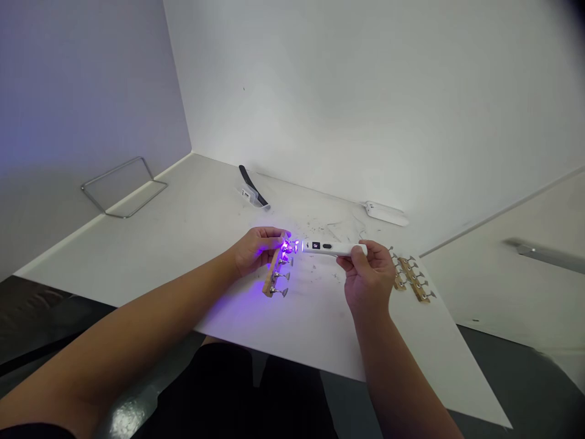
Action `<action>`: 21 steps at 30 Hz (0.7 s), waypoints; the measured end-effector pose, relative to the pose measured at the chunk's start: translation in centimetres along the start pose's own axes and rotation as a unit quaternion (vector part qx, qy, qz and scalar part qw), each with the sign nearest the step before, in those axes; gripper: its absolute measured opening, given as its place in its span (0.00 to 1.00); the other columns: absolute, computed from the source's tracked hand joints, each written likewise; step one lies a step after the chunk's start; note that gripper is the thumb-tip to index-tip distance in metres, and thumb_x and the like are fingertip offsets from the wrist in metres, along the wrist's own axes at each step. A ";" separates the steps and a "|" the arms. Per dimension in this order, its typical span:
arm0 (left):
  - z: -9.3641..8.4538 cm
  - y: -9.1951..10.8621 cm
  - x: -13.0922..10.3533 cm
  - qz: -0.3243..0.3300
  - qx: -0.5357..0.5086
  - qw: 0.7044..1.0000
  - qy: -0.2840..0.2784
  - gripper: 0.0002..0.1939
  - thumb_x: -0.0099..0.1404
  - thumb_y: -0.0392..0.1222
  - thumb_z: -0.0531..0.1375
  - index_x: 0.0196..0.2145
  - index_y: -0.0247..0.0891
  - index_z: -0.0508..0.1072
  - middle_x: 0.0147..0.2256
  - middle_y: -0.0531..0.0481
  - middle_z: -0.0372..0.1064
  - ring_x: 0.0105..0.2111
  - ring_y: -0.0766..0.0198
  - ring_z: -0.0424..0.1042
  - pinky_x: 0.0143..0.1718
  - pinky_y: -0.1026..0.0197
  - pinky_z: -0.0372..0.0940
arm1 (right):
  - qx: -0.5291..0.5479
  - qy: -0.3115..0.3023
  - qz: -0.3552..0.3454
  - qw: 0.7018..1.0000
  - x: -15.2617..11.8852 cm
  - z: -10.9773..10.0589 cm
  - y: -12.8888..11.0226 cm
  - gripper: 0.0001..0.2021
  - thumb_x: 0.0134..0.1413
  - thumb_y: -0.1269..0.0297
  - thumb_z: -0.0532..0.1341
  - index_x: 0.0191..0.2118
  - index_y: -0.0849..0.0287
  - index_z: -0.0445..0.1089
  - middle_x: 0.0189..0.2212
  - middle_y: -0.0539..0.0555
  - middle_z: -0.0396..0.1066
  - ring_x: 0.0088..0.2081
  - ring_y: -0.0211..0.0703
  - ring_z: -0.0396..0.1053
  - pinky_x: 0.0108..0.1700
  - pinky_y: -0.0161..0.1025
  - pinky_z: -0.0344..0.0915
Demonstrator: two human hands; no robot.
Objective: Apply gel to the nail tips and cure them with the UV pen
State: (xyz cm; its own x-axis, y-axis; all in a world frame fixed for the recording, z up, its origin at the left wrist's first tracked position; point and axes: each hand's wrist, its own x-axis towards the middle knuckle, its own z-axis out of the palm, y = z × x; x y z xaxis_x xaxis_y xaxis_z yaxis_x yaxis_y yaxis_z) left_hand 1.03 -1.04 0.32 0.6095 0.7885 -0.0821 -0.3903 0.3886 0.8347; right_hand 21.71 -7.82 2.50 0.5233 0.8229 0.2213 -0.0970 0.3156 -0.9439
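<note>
My left hand (pixel 259 250) grips the upper end of a narrow wooden strip (pixel 269 281) with several small metal pegs along its right side. In my right hand (pixel 369 268) is a slim white UV lamp (pixel 338 248) with a small display and a dark button, held level and pointing left. Purple light from its tip falls on the topmost peg (pixel 289 246), with a narrow gap between. The fingers of both hands are closed around what they hold.
Two more wooden strips with pegs (pixel 415 279) lie right of my right hand. At the back are a clear plastic piece with a black curved strip (pixel 253 189) and a flat white device (pixel 386 213). A bent wire frame (pixel 124 188) leans at the left wall. Dark specks dot the white table (pixel 292 329).
</note>
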 end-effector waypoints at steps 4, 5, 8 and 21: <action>0.0 0.0 0.0 0.009 -0.005 1.000 0.010 0.13 0.53 0.35 0.62 0.38 0.29 0.70 0.29 0.45 0.68 0.24 0.67 0.68 0.29 0.59 0.65 | 0.003 -0.010 -0.002 1.000 -0.2 0.1 -0.1 0.12 0.43 0.63 0.65 0.35 0.58 0.67 0.26 0.46 0.65 0.26 0.33 0.69 0.30 0.36 0.72; 0.1 0.1 0.0 0.008 -0.007 1.000 0.015 0.14 0.53 0.35 0.62 0.38 0.29 0.70 0.29 0.45 0.69 0.24 0.67 0.69 0.30 0.58 0.65 | 0.003 -0.014 -0.001 1.000 -0.2 0.0 -0.2 0.11 0.44 0.64 0.65 0.35 0.59 0.67 0.25 0.46 0.65 0.25 0.33 0.69 0.30 0.36 0.72; 0.2 0.2 0.0 0.004 -0.013 1.000 0.025 0.15 0.52 0.34 0.62 0.39 0.29 0.70 0.29 0.45 0.69 0.24 0.65 0.70 0.30 0.56 0.65 | 0.008 -0.025 -0.003 1.000 -0.3 0.0 -0.2 0.11 0.44 0.65 0.65 0.36 0.59 0.67 0.25 0.47 0.66 0.26 0.34 0.69 0.30 0.36 0.72; -0.1 0.6 0.5 0.023 -0.023 0.997 0.075 0.13 0.52 0.31 0.62 0.37 0.27 0.70 0.25 0.47 0.69 0.23 0.65 0.70 0.30 0.58 0.66 | -0.009 -0.056 -0.046 0.997 -1.0 0.1 -0.7 0.09 0.44 0.67 0.64 0.35 0.59 0.68 0.25 0.49 0.67 0.24 0.35 0.68 0.24 0.36 0.70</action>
State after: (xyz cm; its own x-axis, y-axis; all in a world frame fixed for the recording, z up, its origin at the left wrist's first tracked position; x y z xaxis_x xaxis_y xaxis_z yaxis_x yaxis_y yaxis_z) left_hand 1.07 -0.38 0.72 0.4814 0.8671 -0.1282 -0.4491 0.3696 0.8135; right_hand 21.15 -8.81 3.00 0.4318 0.8389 0.3314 -0.0380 0.3840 -0.9225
